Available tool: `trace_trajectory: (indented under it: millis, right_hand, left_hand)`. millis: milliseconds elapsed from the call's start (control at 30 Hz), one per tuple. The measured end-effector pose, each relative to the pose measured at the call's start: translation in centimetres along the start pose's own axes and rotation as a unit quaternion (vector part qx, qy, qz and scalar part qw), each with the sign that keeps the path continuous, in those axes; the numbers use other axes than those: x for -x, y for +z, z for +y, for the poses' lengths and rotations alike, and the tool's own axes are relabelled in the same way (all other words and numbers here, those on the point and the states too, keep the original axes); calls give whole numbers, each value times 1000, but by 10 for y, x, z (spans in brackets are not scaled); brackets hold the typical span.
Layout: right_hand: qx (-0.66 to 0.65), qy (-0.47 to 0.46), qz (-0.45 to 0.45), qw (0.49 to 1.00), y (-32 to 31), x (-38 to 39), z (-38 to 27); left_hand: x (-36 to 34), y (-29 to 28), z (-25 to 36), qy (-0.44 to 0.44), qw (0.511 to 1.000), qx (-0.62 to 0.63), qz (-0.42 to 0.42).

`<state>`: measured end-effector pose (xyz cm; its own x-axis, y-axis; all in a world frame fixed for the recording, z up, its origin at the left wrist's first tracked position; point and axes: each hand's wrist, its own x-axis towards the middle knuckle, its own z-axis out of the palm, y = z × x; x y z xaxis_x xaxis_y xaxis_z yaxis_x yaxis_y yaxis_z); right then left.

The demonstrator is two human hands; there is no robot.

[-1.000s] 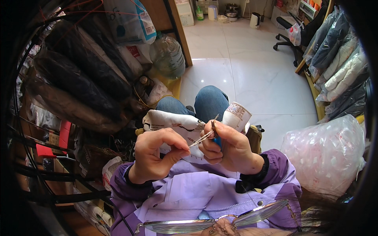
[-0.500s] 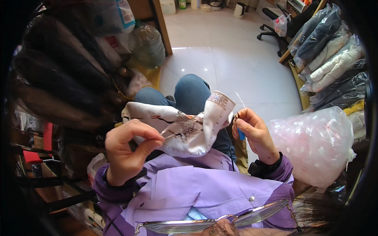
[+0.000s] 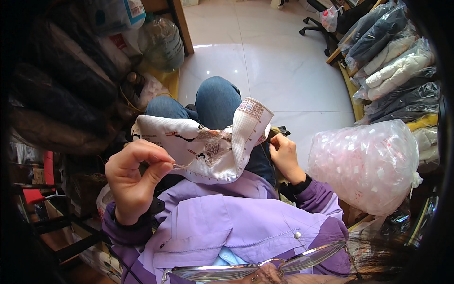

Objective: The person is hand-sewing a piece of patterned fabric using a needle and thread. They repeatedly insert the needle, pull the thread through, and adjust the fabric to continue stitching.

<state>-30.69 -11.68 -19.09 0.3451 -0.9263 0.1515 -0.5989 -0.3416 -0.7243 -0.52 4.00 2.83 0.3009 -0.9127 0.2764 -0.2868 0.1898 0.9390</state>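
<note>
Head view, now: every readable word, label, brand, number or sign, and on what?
None legible.
White woven cloth with stitched pattern: dark print, too small.
Large translucent pinkish-white plastic bag: red print, too faint.
Blue-and-white plastic package, upper left: barcode label, too blurred.

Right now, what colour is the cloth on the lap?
The cloth is mostly white with brown and black patterning; see head view.

cloth (image 3: pixel 215 163): white, brown grid | jacket (image 3: pixel 198 225): lilac, purple | jeans (image 3: pixel 217 99): blue
</note>
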Motion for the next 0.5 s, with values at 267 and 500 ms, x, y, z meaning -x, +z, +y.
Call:
trace_trajectory:
  millis: [267, 500]
  right_hand:
    - [19, -89, 53, 994, -32, -14, -73]
    - [-190, -337, -51, 921, -76, -26, -195]
  left_hand:
    - [-3, 1, 0, 7, 1000, -3, -28]
    - [-6, 9, 17, 29, 997, -13, -70]
